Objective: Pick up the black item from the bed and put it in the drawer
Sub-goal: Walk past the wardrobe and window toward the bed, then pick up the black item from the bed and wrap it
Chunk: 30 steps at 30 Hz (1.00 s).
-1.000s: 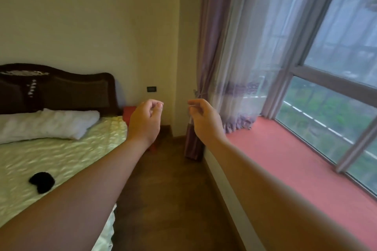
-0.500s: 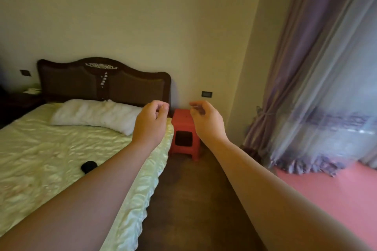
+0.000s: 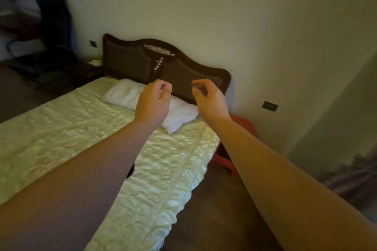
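The bed [image 3: 61,132] with a shiny pale-green quilt fills the left and middle of the view. The black item [image 3: 130,171] lies on the quilt, almost wholly hidden behind my left forearm; only a dark sliver shows at the arm's edge. My left hand [image 3: 153,104] and my right hand [image 3: 210,100] are both raised in the air over the pillow end, fingers loosely curled, holding nothing. No drawer front is plainly visible.
A white pillow [image 3: 126,93] rests against the dark wooden headboard [image 3: 183,71]. A dark nightstand [image 3: 87,69] stands left of the bed; a red plastic stool [image 3: 240,126] stands right of it. Dark wood floor runs along the bed's right side. A curtain [image 3: 350,171] hangs at far right.
The view has swung left from the window to the bed. The black item, plain on the quilt earlier, is now mostly covered by my left forearm. Both hands stay raised and empty.
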Each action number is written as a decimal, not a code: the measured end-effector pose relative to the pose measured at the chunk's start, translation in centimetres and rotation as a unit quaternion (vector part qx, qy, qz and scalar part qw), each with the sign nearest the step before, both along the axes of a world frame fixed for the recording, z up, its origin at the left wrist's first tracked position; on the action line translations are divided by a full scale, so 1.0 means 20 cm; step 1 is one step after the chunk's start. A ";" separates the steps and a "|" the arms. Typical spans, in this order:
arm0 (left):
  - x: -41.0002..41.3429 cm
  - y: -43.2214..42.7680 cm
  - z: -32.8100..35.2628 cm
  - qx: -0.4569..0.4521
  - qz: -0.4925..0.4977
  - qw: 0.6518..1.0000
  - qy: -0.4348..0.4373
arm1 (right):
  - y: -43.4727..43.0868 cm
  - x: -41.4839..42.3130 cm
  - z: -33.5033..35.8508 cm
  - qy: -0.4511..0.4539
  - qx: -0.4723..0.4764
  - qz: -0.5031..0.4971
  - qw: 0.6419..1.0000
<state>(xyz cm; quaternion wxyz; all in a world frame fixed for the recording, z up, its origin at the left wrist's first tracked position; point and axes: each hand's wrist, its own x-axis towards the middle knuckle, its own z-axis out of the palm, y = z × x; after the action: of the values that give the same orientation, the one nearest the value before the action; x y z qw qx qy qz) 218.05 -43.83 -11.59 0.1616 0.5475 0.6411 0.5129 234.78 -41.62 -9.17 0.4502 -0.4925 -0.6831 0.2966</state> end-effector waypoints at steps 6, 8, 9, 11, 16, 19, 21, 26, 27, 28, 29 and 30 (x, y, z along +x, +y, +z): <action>-0.42 0.22 -0.12 -0.026 0.138 0.990 -0.008 | 0.40 -0.51 -0.11 -0.005 -0.008 0.125 0.992; -0.54 0.29 -0.15 -0.033 0.185 0.982 -0.005 | 0.53 -0.67 -0.15 -0.001 -0.006 0.166 0.986; -0.59 0.32 -0.17 -0.036 0.207 0.978 -0.003 | 0.60 -0.74 -0.17 0.001 -0.004 0.187 0.982; -0.69 0.40 -0.20 -0.041 0.252 0.967 0.007 | 0.73 -0.88 -0.21 0.002 -0.002 0.233 0.972; -0.87 0.54 -0.29 -0.069 0.354 0.933 0.021 | 0.98 -1.19 -0.32 -0.009 -0.020 0.340 0.940; -0.95 0.59 -0.36 -0.093 0.380 0.919 0.038 | 1.06 -1.33 -0.40 -0.019 -0.032 0.384 0.923; -1.00 0.63 -0.42 -0.113 0.395 0.911 0.042 | 1.10 -1.40 -0.46 -0.025 -0.032 0.406 0.913; -1.13 0.70 -0.66 -0.168 0.399 0.900 0.050 | 1.18 -1.54 -0.76 -0.074 -0.012 0.433 0.898; -1.15 0.71 -0.74 -0.181 0.395 0.899 0.048 | 1.19 -1.57 -0.83 -0.082 -0.010 0.434 0.897; -1.17 0.71 -0.83 -0.192 0.392 0.899 0.041 | 1.20 -1.59 -0.92 -0.089 -0.010 0.434 0.897; -1.19 0.72 -0.93 -0.203 0.388 0.898 0.035 | 1.20 -1.60 -1.01 -0.093 -0.013 0.433 0.896; -1.19 0.72 -1.03 -0.216 0.385 0.897 0.028 | 1.21 -1.61 -1.10 -0.095 -0.020 0.432 0.897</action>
<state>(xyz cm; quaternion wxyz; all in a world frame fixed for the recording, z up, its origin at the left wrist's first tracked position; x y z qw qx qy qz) 194.22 -29.50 -32.25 0.0477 0.2239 0.9011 0.3684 202.50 -17.45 -31.12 0.2006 -0.1835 -0.8622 0.4274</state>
